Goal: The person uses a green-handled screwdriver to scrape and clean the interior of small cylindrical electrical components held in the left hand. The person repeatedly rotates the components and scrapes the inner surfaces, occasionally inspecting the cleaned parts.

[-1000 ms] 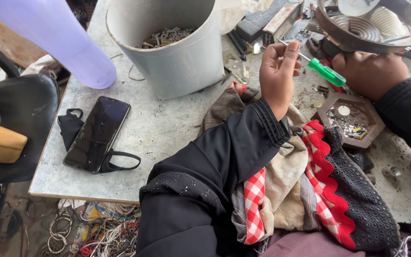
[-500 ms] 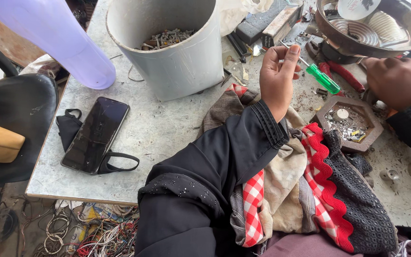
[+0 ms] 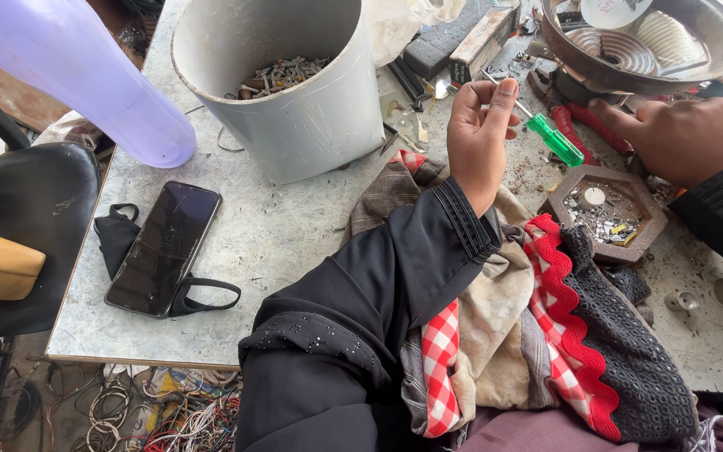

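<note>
My left hand [image 3: 480,125] is raised over the worktable and pinches the thin metal shaft of a small green-handled screwdriver [image 3: 557,141] between thumb and fingers, the handle pointing right and down. My right hand [image 3: 681,138] lies palm down at the right. Its index finger reaches onto red-handled pliers [image 3: 586,127] that lie under the edge of a round metal bowl [image 3: 713,50]. Both arms wear black sleeves.
A grey bucket [image 3: 311,125] of metal scraps stands at the back. A dark phone [image 3: 165,247] and a black face mask [image 3: 117,238] lie at the left, beside a purple plastic object [image 3: 77,75]. A hexagonal tray [image 3: 638,238] holds small parts. Patterned cloths [image 3: 562,335] cover my lap.
My right hand let go of the green handle, drew off to the right, then came back to rest by the red pliers. The left hand keeps the screwdriver.
</note>
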